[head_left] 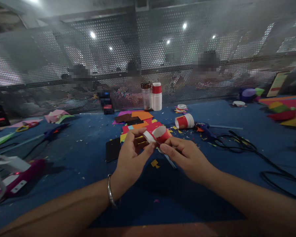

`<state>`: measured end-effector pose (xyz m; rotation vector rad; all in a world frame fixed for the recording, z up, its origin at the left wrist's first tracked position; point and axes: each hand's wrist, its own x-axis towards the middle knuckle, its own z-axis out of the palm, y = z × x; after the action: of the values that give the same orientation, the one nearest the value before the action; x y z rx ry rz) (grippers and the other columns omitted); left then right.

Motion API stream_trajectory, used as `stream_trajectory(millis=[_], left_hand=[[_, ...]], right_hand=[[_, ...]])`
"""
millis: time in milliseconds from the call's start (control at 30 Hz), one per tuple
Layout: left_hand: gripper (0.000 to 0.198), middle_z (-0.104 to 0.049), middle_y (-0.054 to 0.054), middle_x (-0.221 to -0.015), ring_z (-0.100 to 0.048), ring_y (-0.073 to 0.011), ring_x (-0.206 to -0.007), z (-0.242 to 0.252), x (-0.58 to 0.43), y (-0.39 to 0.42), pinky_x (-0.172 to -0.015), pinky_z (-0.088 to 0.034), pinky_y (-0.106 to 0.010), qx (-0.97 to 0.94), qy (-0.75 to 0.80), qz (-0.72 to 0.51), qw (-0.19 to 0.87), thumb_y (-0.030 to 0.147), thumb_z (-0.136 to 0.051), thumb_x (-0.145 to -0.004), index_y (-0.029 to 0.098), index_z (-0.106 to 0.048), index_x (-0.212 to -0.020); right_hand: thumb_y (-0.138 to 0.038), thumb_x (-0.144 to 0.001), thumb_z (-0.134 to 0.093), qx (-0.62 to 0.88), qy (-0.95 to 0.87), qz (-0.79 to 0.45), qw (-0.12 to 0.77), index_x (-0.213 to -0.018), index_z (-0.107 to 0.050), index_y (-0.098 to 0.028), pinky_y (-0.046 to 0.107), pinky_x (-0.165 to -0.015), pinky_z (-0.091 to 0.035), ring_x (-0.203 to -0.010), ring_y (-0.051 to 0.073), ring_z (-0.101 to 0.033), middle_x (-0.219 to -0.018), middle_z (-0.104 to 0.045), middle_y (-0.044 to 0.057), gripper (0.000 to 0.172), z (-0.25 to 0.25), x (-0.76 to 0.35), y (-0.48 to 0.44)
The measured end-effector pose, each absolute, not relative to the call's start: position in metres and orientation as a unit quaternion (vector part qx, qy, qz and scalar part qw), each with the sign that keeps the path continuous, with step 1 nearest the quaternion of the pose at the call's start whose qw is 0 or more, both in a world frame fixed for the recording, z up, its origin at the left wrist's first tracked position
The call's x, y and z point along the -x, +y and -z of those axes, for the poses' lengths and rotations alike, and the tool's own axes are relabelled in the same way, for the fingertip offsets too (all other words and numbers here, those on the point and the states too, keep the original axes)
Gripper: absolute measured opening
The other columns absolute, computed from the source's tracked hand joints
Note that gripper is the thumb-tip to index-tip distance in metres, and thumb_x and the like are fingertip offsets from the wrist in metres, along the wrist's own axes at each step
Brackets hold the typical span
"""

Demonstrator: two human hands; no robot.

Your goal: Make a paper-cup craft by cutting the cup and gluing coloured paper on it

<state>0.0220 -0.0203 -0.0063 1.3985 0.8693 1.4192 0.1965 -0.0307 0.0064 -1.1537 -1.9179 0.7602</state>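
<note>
Left hand [132, 158] and right hand [185, 156] grip red cup [160, 133]; fallen cup [185, 121], black cable [236, 144] beyond.

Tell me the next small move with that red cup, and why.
Probably steady the red cup with the right hand and let the left hand re-pinch its white rim: both hands grip it in mid-air above the table, and the left fingertips sit at the edge.

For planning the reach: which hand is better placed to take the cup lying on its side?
Probably the right hand: the lying cup rests just beyond it, while the left hand must cross the held cup.
</note>
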Motion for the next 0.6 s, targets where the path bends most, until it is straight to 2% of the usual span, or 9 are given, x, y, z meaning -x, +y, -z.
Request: stream_trajectory(millis=[233,600], left_hand=[[0.036,-0.066,-0.008,-0.108,-0.067,-0.0213,-0.101,0.0058,-0.0259,-0.0263,-0.090,-0.053,-0.037,-0.593,0.349,-0.559,0.462,0.028,-0.077,-0.076,0.021,-0.053,-0.102],[0.040,-0.068,-0.008,-0.104,-0.068,-0.0216,-0.098,0.0049,-0.0268,-0.0305,-0.083,-0.055,-0.035,-0.576,0.370,-0.560,0.466,0.029,-0.079,-0.072,0.020,-0.053,-0.101]], right_hand=[[-0.050,-0.094,-0.045,0.446,-0.751,-0.295,0.387,-0.076,-0.058,-0.019,0.026,-0.050,-0.029,-0.054,0.011,-0.038,-0.060,-0.044,-0.004,0.038,-0.0050,-0.1973,-0.0312],[-0.049,-0.094,-0.042,0.462,-0.760,-0.265,0.372,-0.079,-0.062,-0.018,0.028,-0.057,-0.036,-0.064,0.015,-0.050,-0.070,-0.059,0.002,0.040,-0.0071,-0.1963,-0.0336]])
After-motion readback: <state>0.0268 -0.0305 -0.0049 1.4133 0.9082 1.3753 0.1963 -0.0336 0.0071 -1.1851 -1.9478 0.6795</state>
